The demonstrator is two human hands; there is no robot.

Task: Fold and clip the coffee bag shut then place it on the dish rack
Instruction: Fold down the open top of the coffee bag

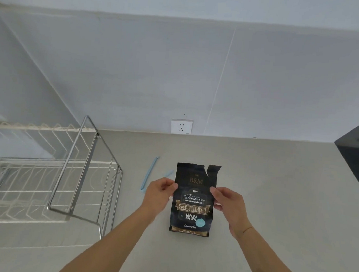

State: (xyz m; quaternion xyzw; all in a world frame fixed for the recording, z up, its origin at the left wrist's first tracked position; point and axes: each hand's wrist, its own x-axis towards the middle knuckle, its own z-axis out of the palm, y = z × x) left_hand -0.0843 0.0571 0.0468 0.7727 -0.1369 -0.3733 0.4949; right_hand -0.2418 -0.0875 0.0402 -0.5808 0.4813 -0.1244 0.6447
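- Bag [193,200]: black coffee bag, upright on the counter [276,195], label facing the camera, top edge torn open with a loose flap at its upper right, not folded.
- Left hand [159,195]: pinches the bag's left edge about a third of the way down from its top, fingers closed on it.
- Right hand [228,203]: pinches the bag's right edge at about the same height, thumb in front, fingers closed on it.
- Clip [149,173]: light blue, long and thin, lies flat on the counter just left of the bag, behind the left hand, lower end hidden by it; not on the bag.
- Rack [82,171]: wire dish rack, well left of the bag, on the counter.
- Socket [181,126]: on the wall behind the bag.
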